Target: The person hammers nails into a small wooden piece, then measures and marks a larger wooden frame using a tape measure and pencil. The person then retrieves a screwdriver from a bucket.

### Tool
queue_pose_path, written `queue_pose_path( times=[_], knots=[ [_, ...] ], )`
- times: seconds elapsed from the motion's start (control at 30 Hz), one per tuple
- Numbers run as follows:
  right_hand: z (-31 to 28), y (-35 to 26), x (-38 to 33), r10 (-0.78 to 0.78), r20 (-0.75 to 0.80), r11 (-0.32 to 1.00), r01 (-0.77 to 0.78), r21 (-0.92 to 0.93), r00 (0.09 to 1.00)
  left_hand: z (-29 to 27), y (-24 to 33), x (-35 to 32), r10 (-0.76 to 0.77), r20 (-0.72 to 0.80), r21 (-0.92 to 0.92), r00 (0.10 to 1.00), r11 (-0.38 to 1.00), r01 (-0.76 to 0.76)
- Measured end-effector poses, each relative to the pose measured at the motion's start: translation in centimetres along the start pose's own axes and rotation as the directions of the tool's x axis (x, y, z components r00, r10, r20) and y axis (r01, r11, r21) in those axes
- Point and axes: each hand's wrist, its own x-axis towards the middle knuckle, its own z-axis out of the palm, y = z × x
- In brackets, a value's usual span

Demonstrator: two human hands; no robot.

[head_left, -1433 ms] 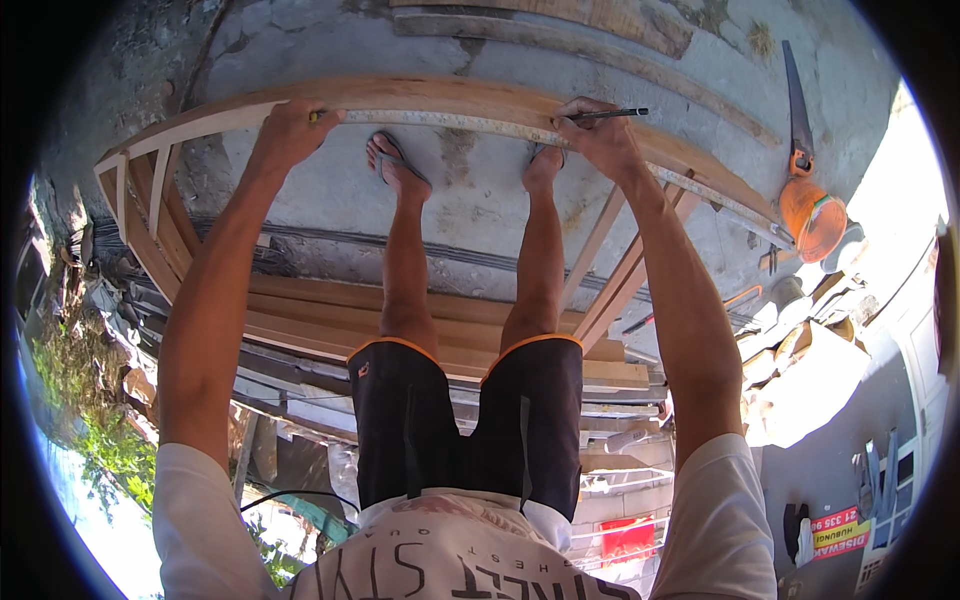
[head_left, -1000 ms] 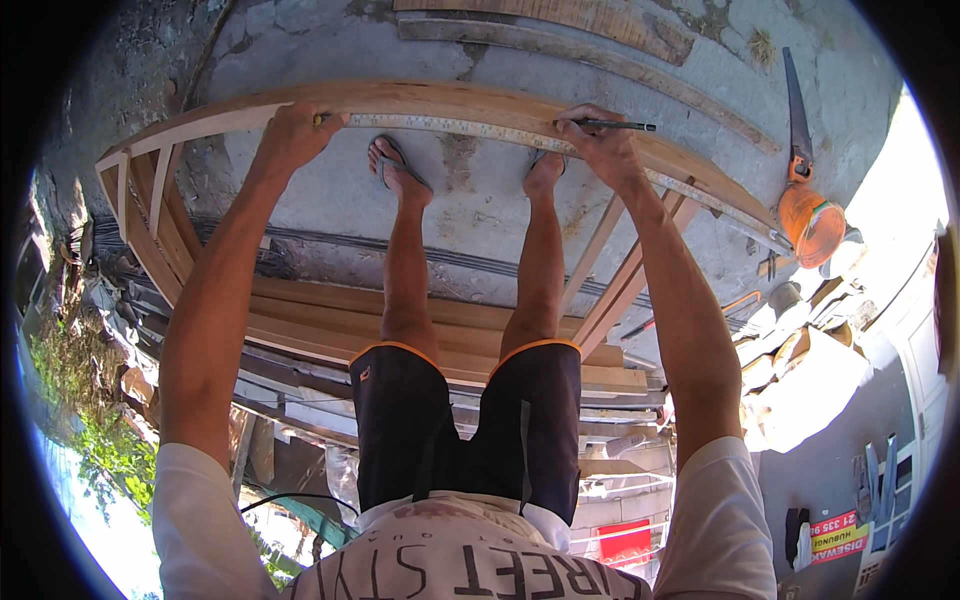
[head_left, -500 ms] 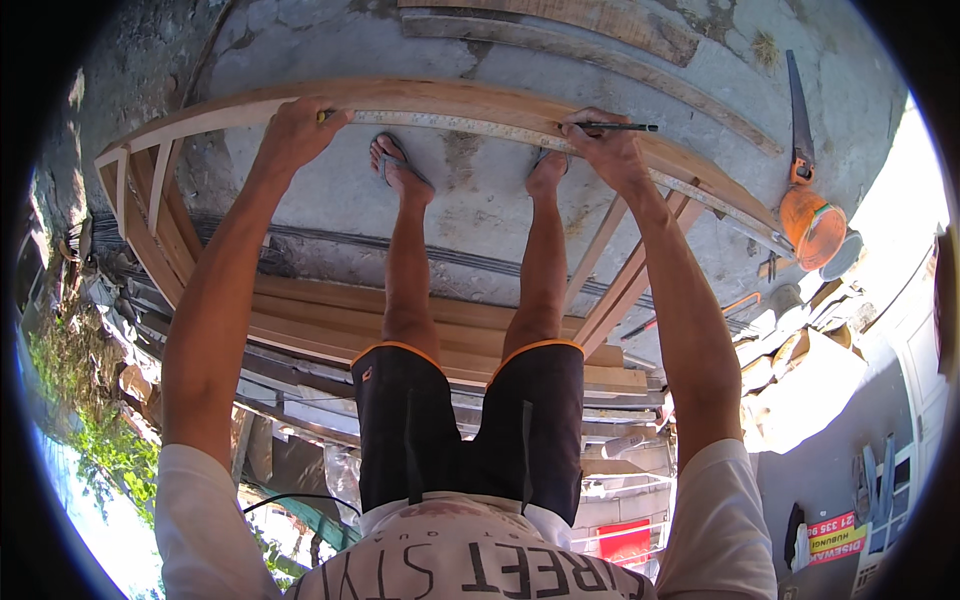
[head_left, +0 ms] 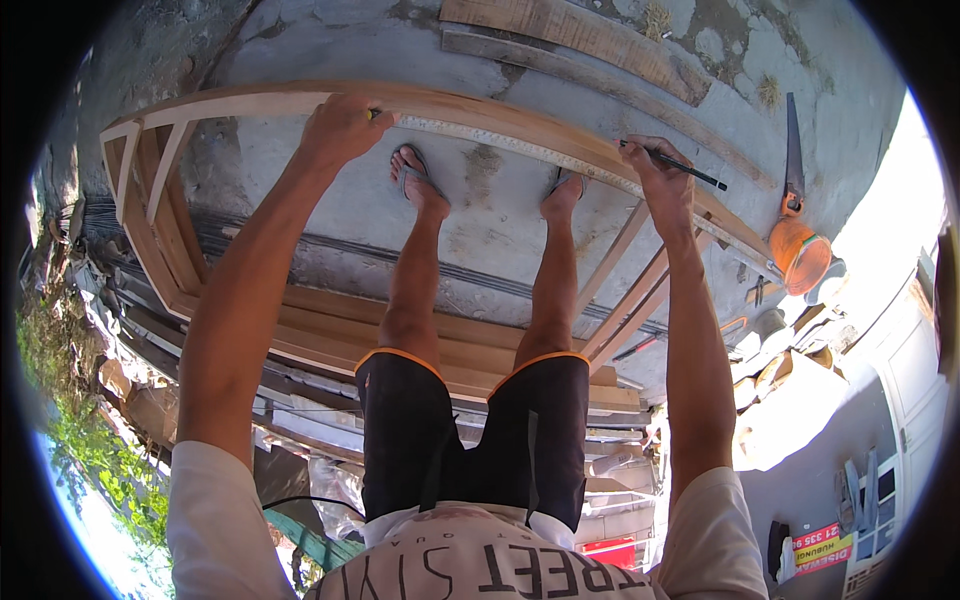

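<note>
A long wooden beam (head_left: 480, 108) runs across in front of me, the far side of a timber frame. Along its near edge stretches a pale, marked measuring tape (head_left: 500, 144). My left hand (head_left: 342, 130) is closed round the tape's left end at the beam, with a small yellow bit showing by the fingers. My right hand (head_left: 662, 180) is at the beam further right, closed on a slim black pencil (head_left: 690, 166). The pencil slants, its left end close to the beam's surface and its other end pointing down to the right.
A handsaw (head_left: 793, 160) lies by an orange bucket (head_left: 800, 255) on the right. Old planks (head_left: 590, 45) rest on the concrete beyond the beam. Crosspieces (head_left: 612, 255) join the frame's sides. My sandalled feet (head_left: 415, 178) stand inside it, and stacked timber (head_left: 330, 330) lies nearer.
Both hands have shifted to the right along the beam. The pencil has turned from nearly level to slanting down rightward. The whole view has also shifted slightly.
</note>
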Motion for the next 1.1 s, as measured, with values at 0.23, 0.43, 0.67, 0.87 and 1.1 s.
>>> queue_pose_path(
  times=[0.23, 0.43, 0.67, 0.87, 1.1],
  knots=[
    [4.1, -2.1, -1.6, 0.020, -0.097, 0.999, -0.016, 0.035, 0.995, -1.9, -9.7, 2.0, 0.006, -0.096, 0.064, 0.995, 0.998, 0.000],
    [8.0, -5.0, -0.7, 0.021, -0.149, 0.998, -0.012, 0.063, 0.989, -3.7, -15.2, 2.5, 0.036, -0.092, 0.098, 0.995, 0.995, -0.027],
    [10.1, -3.8, 1.5, -0.029, -0.031, 0.998, 0.027, -0.065, 0.999, -4.8, -14.3, 2.2, -0.021, -0.040, 0.028, 0.999, 0.999, 0.022],
    [13.3, -1.5, 1.7, -0.034, 0.009, 0.974, 0.035, -0.223, 0.999, -4.6, -14.9, 2.0, 0.037, -0.022, 0.026, 0.999, 0.999, -0.037],
    [13.2, 0.2, 3.0, -0.098, 0.067, 0.980, 0.108, -0.166, 0.993, -4.0, -16.1, 2.4, 0.089, -0.078, 0.055, 0.993, 0.995, -0.085]
  ],
)
